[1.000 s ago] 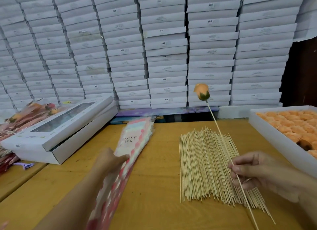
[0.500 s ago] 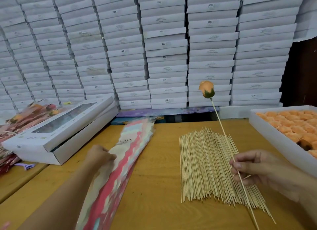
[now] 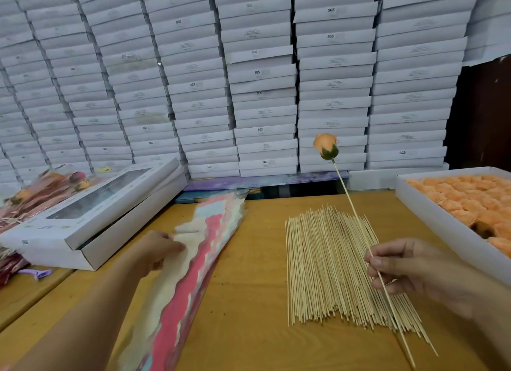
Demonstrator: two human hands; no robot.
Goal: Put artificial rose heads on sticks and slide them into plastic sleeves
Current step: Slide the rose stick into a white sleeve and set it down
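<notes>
left hand (image 3: 154, 253) slid back, pinching glossy sleeves (image 3: 193, 263); right hand (image 3: 401, 268) pinches thin stick (image 3: 356, 218)

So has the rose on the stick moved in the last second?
Yes. The rose has drifted slightly right against the stacked boxes behind it.

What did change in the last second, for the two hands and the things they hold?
The left hand lowered the top plastic sleeve, raised a second ago, flat onto the stack and pinches its edge. The right hand keeps holding the stick with the orange rose head, shifted slightly right. Stick pile unchanged.
</notes>
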